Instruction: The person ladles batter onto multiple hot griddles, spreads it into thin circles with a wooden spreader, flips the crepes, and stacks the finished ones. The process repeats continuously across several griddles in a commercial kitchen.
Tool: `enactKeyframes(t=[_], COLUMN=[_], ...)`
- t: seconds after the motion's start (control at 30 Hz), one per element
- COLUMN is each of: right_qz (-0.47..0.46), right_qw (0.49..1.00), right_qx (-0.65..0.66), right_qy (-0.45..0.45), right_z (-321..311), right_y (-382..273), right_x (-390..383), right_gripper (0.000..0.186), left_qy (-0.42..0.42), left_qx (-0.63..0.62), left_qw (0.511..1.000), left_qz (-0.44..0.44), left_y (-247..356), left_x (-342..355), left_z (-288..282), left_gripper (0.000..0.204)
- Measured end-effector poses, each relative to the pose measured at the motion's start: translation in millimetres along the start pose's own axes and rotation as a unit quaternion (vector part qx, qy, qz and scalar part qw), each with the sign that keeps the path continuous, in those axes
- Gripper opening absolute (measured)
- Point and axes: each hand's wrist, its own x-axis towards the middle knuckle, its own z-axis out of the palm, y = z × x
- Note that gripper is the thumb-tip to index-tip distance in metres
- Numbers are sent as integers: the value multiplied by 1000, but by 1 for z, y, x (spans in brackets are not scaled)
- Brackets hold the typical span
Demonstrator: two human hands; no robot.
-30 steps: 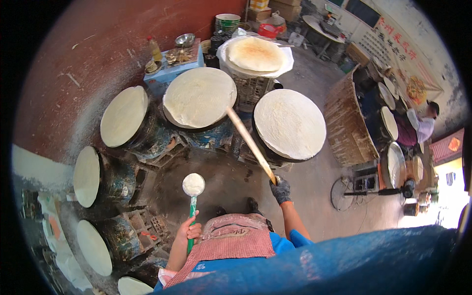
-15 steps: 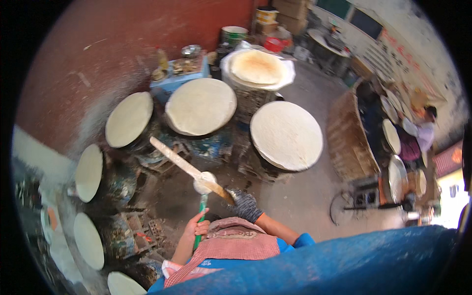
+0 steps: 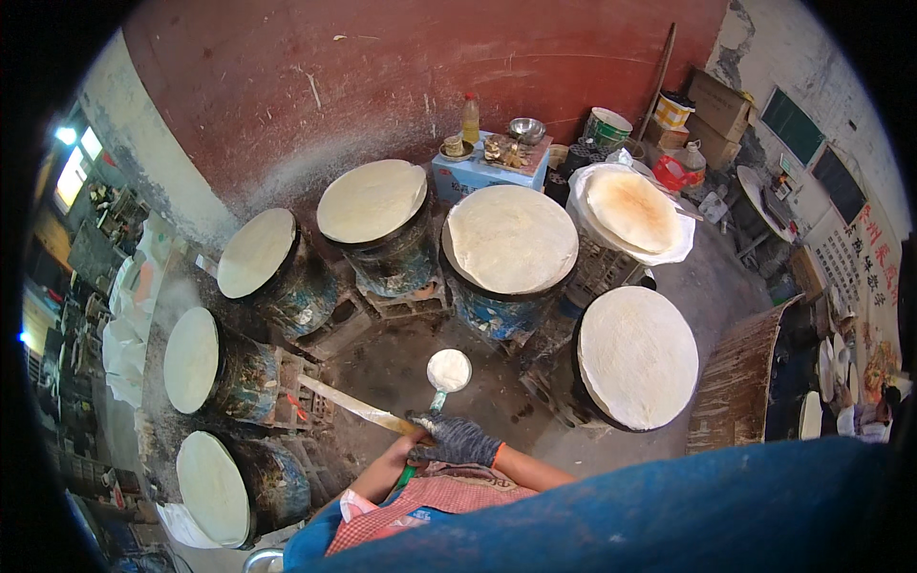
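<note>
My bare left hand (image 3: 390,460) is closed round the green handle of a ladle (image 3: 449,371), whose round bowl holds white batter. My right hand (image 3: 458,441), in a dark grey knit glove, grips a long flat wooden spatula (image 3: 349,405) that points to the left. The two hands are close together in front of the apron, and the glove partly hides the ladle's handle. Around them stand several drum stoves with round griddles, each covered by a pale thin pancake (image 3: 513,239). The nearest on the right carries a white pancake (image 3: 638,357).
At the back, browned flatbread (image 3: 632,208) lies on white cloth. Beside it a blue box (image 3: 487,180) bears a metal bowl (image 3: 526,131) and a bottle (image 3: 471,118). A rusty metal sheet (image 3: 740,372) stands at right. Bricks support the stoves.
The view has turned left, showing more stoves there. My hands have come together, and the spatula has left its place across the ladle's bowl; it now lies left of it.
</note>
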Motion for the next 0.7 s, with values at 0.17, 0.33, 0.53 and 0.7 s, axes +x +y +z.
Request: enactKeyframes(t=[0.17, 0.33, 0.53, 0.7], right_qz=[52, 261, 237, 226], right_qw=[997, 901, 760, 766], right_qx=[44, -239, -408, -449], right_qy=[35, 252, 447, 401], right_z=[-23, -63, -126, -149], right_y=[57, 139, 211, 233], right_x=[60, 135, 200, 222], right_gripper=[60, 40, 33, 28], left_qy=[-56, 68, 139, 185], left_qx=[25, 11, 60, 26], left_qw=[998, 996, 978, 972], left_qz=[5, 62, 142, 142], left_y=[60, 111, 159, 181], left_x=[5, -37, -68, -87], left_z=[-4, 46, 78, 74], left_gripper=[23, 28, 34, 31])
